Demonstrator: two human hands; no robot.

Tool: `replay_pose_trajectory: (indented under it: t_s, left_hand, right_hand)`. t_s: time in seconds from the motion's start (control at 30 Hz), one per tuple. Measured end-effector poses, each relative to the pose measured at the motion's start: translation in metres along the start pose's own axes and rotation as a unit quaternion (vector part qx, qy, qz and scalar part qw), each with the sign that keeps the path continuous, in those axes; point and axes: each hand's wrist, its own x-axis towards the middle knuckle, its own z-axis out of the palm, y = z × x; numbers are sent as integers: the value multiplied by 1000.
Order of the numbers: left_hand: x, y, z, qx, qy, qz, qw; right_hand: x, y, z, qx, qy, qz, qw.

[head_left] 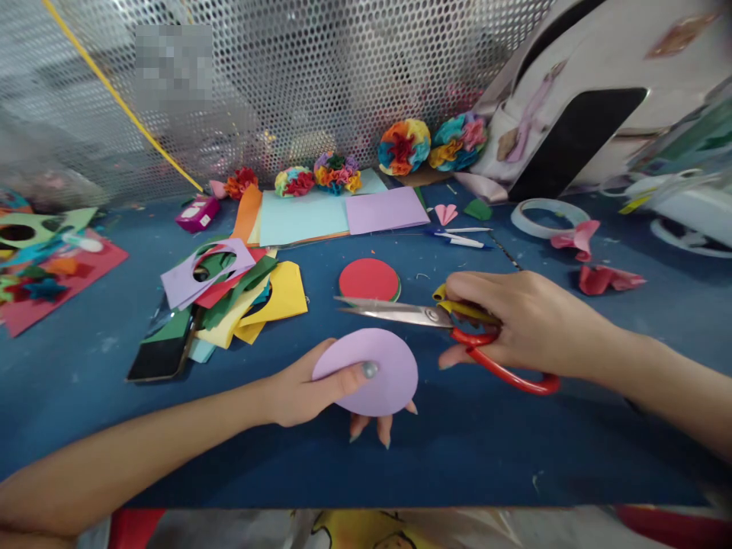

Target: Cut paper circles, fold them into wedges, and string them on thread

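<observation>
Closest to the camera, the near edge of the blue worktop [400, 505] runs across the view, with a wide band of blue surface between it and the person's forearms. The left hand [306, 385] pinches a lilac paper disc [389, 372], thumb on top and fingers curled underneath, their tips showing below the disc's lower edge. The right hand [518, 328] wraps around red-handled scissors [412, 314], whose blades lie close together and point left, just above the disc without touching it. Just beyond the blades sits a red paper circle [369, 280] on a green one. To the left, a heap of coloured paper offcuts [240, 293] spreads beside the disc, with a black smartphone [160, 354] at its near side. Farther back lie pale blue and lilac paper sheets [343, 215], then tissue-paper pom-poms [403, 146] against a perforated metal screen [286, 76]. On the right are a roll of clear tape [540, 217] and crumpled red paper scraps [609, 280]. A red card sheet [57, 286] lies at the left edge.
</observation>
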Motion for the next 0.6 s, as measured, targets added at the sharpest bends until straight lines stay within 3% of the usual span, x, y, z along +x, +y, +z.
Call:
replay_pose_trajectory:
  t_s: [0.2, 0.6]
  left_hand:
    - [1, 0, 0, -20, 3, 8, 1000]
    - [4, 0, 0, -33, 1, -11, 999]
  right_hand:
    - [0, -1, 0, 66, 7, 24, 998]
    - [-4, 0, 8, -77, 2, -25, 997]
